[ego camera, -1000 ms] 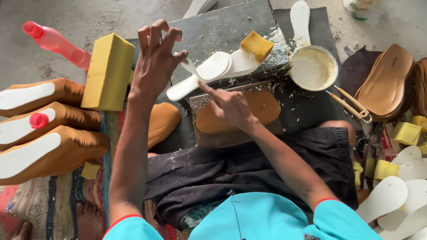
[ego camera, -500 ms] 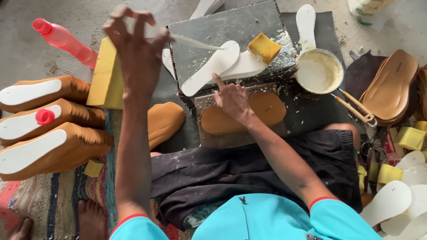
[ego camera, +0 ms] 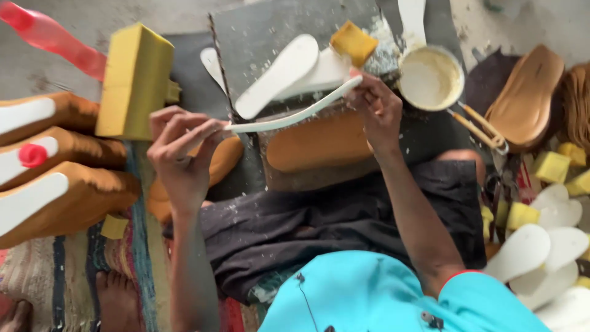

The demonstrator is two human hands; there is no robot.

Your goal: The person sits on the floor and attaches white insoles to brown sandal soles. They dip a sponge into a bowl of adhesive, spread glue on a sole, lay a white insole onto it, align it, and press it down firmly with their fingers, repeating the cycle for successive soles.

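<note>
Holding a thin white foam insole strip (ego camera: 289, 117) pinched between my left hand (ego camera: 181, 150) and right hand (ego camera: 378, 110), I judge laying it onto the tan leather sole (ego camera: 319, 144) needs alignment.

Grey concrete floor (ego camera: 80, 18) w/ striped rug (ego camera: 37, 276) at lower left. Dark slab (ego camera: 276, 24) lies on it, carrying white insoles (ego camera: 283, 74), yellow sponge (ego camera: 353, 42), crumbs. Beside slab: glue bowl (ego camera: 430, 77), tan soles (ego camera: 522, 104), pink bottle (ego camera: 55, 40).
</note>
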